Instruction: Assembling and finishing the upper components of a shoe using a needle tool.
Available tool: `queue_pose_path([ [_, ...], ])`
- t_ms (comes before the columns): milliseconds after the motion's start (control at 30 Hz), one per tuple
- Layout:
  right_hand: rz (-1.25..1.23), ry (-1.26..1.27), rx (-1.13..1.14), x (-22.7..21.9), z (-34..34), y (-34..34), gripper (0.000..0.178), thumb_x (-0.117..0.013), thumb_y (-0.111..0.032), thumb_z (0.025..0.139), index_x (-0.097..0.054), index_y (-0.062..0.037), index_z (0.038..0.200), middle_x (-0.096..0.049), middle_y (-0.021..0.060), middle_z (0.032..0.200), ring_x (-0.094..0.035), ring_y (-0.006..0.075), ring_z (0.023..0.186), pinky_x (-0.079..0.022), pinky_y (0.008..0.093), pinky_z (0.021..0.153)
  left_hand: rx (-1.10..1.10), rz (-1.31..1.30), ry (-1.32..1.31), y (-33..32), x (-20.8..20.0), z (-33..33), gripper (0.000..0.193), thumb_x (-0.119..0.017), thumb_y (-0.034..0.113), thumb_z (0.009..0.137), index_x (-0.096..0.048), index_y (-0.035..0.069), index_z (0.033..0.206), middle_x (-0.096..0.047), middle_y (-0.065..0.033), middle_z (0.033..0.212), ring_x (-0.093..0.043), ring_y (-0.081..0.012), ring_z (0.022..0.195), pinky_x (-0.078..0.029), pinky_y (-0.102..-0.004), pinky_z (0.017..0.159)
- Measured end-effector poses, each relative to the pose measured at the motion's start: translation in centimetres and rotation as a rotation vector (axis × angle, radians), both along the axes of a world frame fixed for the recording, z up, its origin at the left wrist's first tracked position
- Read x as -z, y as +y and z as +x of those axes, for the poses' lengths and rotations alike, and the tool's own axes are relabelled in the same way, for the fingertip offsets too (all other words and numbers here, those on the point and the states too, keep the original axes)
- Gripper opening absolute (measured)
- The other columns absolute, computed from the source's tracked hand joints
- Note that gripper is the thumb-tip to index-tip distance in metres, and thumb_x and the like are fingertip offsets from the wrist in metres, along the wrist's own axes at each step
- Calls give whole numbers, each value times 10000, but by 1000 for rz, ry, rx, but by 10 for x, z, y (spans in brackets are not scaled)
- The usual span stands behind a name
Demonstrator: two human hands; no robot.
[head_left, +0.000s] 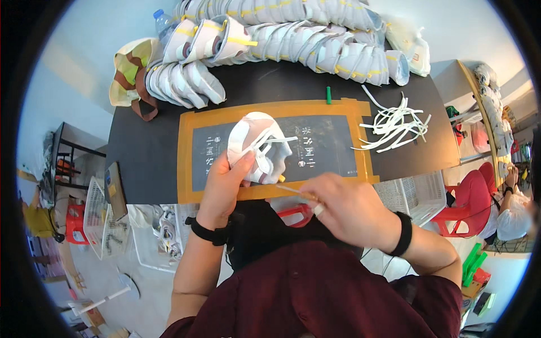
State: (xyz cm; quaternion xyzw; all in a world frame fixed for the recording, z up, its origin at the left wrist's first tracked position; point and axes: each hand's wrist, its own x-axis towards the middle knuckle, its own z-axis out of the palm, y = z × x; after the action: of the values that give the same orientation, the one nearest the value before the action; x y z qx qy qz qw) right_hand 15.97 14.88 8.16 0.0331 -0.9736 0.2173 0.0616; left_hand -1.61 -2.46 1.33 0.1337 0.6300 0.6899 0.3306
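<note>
My left hand point(221, 188) is closed around the side of a white and pale pink shoe upper point(241, 135), holding it over the taped board. White lace point(264, 138) runs across its opening, with a loose end sticking out to the right. A small yellow tab point(281, 178) shows at its lower edge. My right hand point(346, 208), slightly blurred, grips an awl-like tool point(290, 190) with a thin shaft and a tan handle. The shaft points left toward the upper's lower edge; whether it touches cannot be made out. A pale band wraps one right finger.
A dark board point(332, 143) is edged with brown tape on the black table point(146, 146). Loose white laces point(397, 124) lie to the right, near a green stick point(328, 94). Nested shoe uppers point(315, 50), a bag point(132, 70) and a bottle point(163, 21) line the back. Baskets point(414, 194) stand below.
</note>
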Motion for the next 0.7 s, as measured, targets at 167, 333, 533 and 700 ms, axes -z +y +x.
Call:
queue_pose_path([
  [167, -1223, -51, 270, 29, -7, 0, 137, -596, -3, 871, -479, -59, 914, -609, 92, 864, -678, 160, 718, -531, 285, 667, 71, 155, -276, 3, -6, 28, 228, -629, 179, 952, -612, 88, 1161, -667, -1, 986, -609, -92, 813, -457, -239, 634],
  [333, -1112, 72, 448, 59, -19, -21, 154, -671, -64, 870, -554, -32, 963, -611, 63, 855, -648, 120, 655, -509, 279, 556, -20, 251, -527, -4, -8, 53, 339, -640, 183, 946, -534, 125, 1263, -656, -13, 1050, -639, -123, 833, -489, -278, 592],
  [533, -782, 120, 430, 65, -20, -34, 324, -675, -43, 784, -703, -107, 1101, -607, 105, 903, -642, 249, 788, -503, 320, 696, -14, 156, -393, -7, -4, 60, 282, -633, 171, 951, -539, 120, 1212, -657, -19, 1035, -632, -105, 804, -493, -256, 569],
  [700, -833, 159, 422, 67, -28, -40, 327, -643, 9, 760, -711, -91, 1063, -582, 114, 900, -618, 276, 845, -492, 320, 739, -40, 183, -390, -5, -2, 61, 286, -631, 166, 953, -534, 107, 1215, -657, -24, 1017, -629, -104, 771, -493, -250, 548],
])
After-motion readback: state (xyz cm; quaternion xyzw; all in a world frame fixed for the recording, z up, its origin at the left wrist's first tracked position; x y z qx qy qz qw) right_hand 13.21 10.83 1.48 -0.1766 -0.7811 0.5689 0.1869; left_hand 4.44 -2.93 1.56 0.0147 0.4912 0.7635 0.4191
